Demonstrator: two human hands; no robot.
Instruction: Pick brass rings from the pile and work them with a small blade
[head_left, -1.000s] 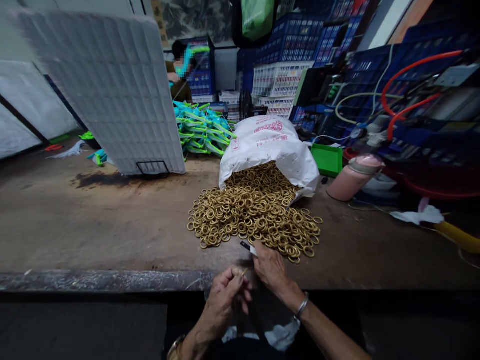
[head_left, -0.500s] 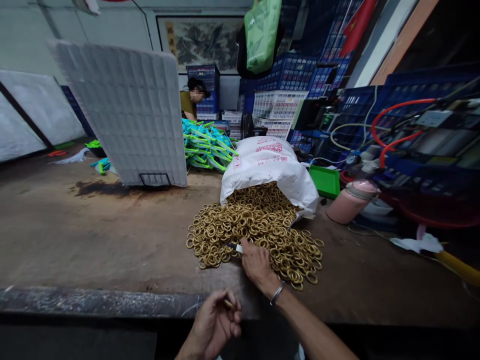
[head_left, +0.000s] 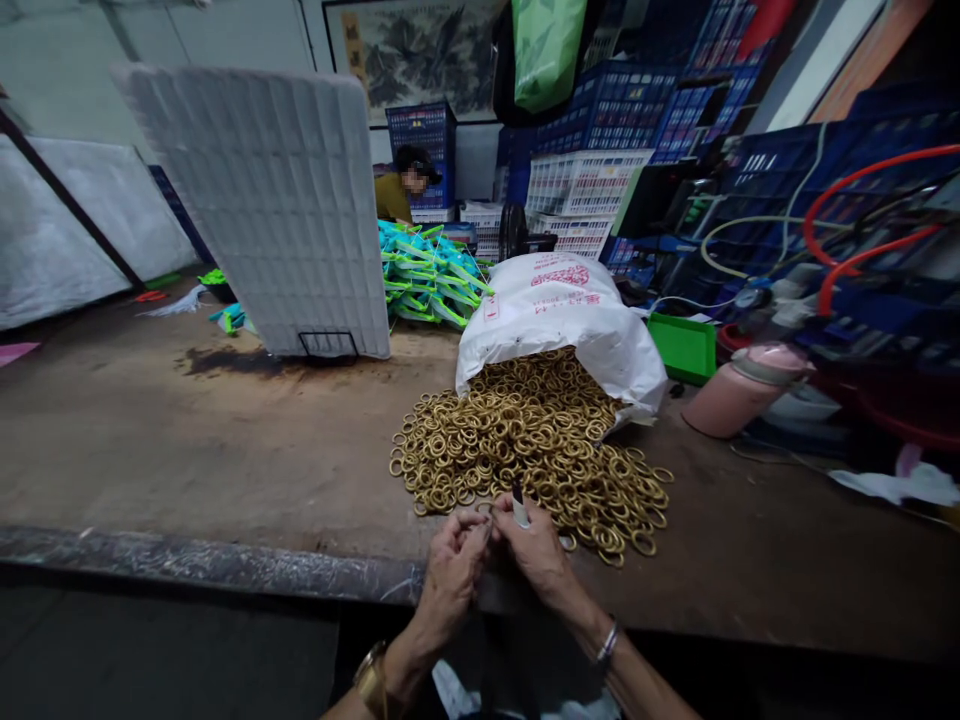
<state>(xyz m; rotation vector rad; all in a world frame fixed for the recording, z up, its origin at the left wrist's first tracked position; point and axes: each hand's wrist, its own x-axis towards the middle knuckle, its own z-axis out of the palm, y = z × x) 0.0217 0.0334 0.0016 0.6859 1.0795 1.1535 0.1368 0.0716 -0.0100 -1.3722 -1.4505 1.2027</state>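
A heap of gold-coloured rings point(head_left: 517, 450) spills onto the bench from the mouth of a white sack point(head_left: 555, 305). At the heap's near edge my two hands meet, fingertips close together. My left hand point(head_left: 454, 565) is closed in a pinch, and a gold-coloured ring point(head_left: 484, 506) shows at its fingertips, partly hidden. My right hand point(head_left: 536, 555) is closed around a small white-handled tool point(head_left: 520, 511) whose dark tip points up and away; its fingers are also near that ring.
A worn wooden bench point(head_left: 300, 460) spans the view. A tall white padded panel point(head_left: 262, 210) stands at left, beside a blue-green pile point(head_left: 431, 275). To the right are a green tray point(head_left: 682, 348) and a pink bottle point(head_left: 742, 390). Behind are stacked crates point(head_left: 585, 185) and a person point(head_left: 397, 195).
My right hand has drawn back from the heap with the tool, which now points upward. My left hand has risen and turned to meet it. The view has shifted slightly.
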